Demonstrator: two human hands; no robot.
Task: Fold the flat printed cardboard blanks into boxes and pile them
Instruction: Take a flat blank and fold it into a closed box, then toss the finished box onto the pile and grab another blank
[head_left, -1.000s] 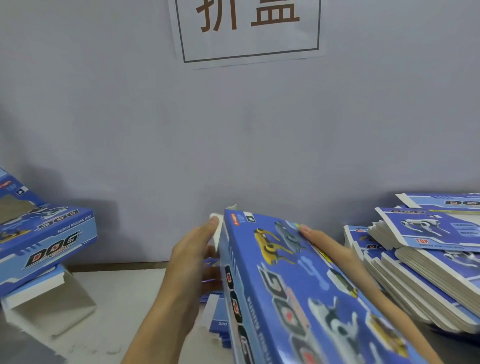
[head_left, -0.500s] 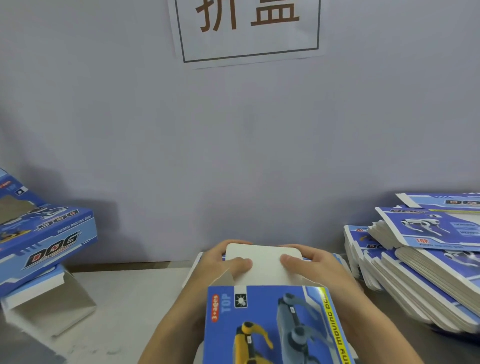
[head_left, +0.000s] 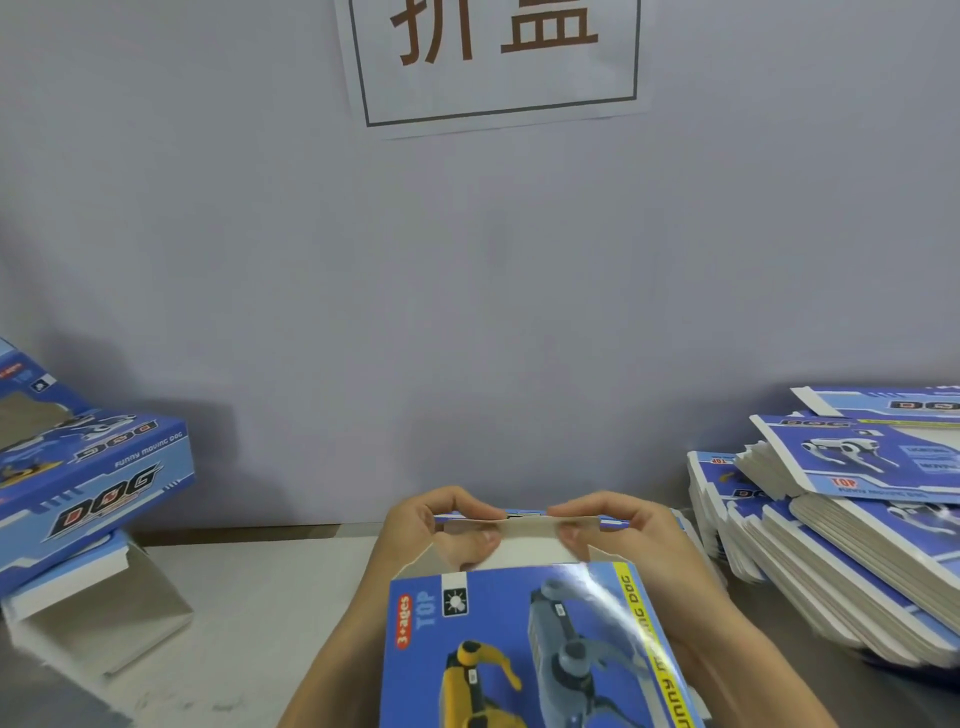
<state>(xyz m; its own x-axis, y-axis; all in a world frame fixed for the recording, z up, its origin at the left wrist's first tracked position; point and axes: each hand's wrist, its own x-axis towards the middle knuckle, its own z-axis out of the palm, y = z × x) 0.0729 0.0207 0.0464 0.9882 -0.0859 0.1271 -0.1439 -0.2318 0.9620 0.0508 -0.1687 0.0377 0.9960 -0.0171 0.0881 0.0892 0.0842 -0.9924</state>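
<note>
A blue printed box (head_left: 524, 644) with yellow and grey robot dogs on it lies lengthwise in front of me, its far end flap (head_left: 524, 540) raised and showing its white inside. My left hand (head_left: 431, 530) pinches the flap's left part, thumb below and fingers curled over the edge. My right hand (head_left: 618, 530) pinches its right part the same way. Flat printed blanks (head_left: 841, 530) are heaped at the right. A folded box (head_left: 88, 483) sits at the left on white cardboard.
A grey wall (head_left: 467, 312) rises just behind the table, with a paper sign (head_left: 493, 57) taped high up. The pale tabletop (head_left: 249, 613) shows between the left pile and my arms. More blue blanks peek from under the held box.
The box swung from tilted on its edge to lying flat lengthwise. Both hands moved to its far end, and the white flap has since been bent back, its edge now pinched.
</note>
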